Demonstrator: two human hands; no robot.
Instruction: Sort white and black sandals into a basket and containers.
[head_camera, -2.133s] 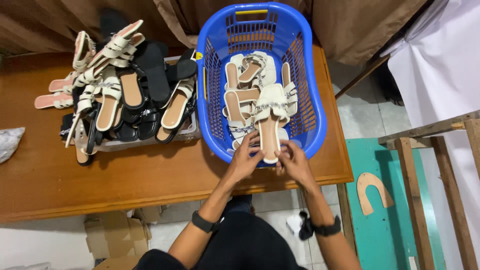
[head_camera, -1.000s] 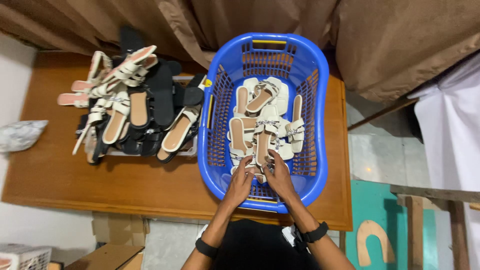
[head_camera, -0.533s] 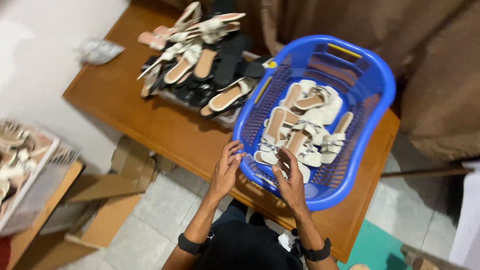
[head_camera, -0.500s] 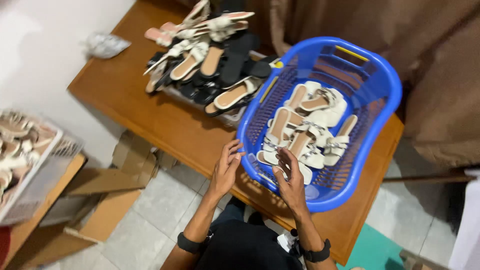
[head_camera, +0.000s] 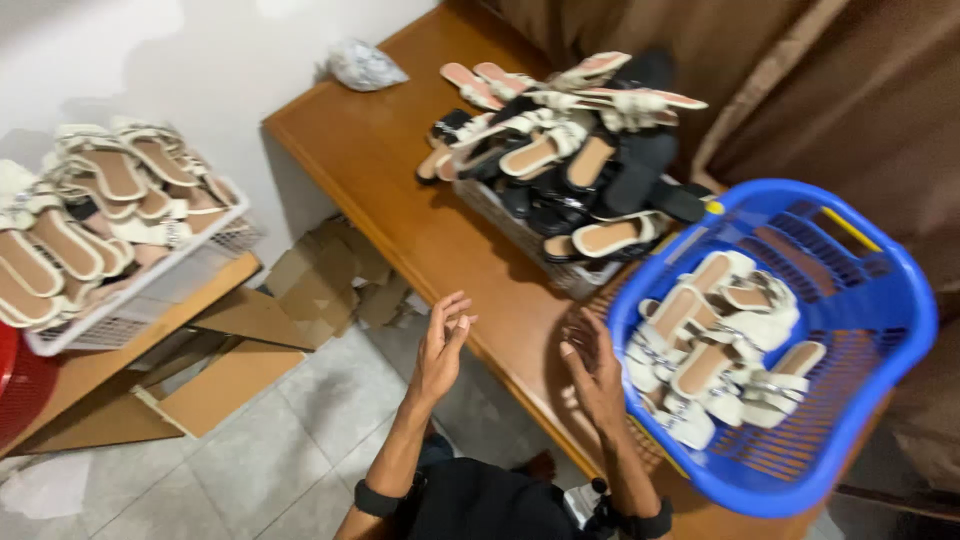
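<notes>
We see a long wooden table (head_camera: 400, 190), smooth brown top w/ a glossy sheen, running diagonally thru the frame. On its near-right end sits a blue plastic basket (head_camera: 880, 300), oval, w/ slotted lattice walls & a yellow handle bit at the rim. Inside it lie white strappy sandals (head_camera: 720, 350) w/ tan insoles, flat & heaped loosely. Mid-table there's a pile of mixed sandals (head_camera: 570, 160), black, white & pink, stacked over a pale mesh tray. At left a white wire basket (head_camera: 150, 290) on a lower wooden shelf holds more cream sandals. Flattened brown cardboard (head_camera: 250, 350) lies on the grey tiled floor below. At the table's far corner rests a crumpled clear plastic bag (head_camera: 362, 66).

Our left hand (head_camera: 440, 345) is off the table edge, over the floor, raised w/ palm turned inward, fingers loosely spread & slightly curled, holding nothing. Our right hand (head_camera: 595, 375) hovers over the table edge just beside the blue basket's left wall, palm facing left, fingers relaxed & apart, also empty. Both wrists wear black bands; forearms angle up from bottom centre.
</notes>
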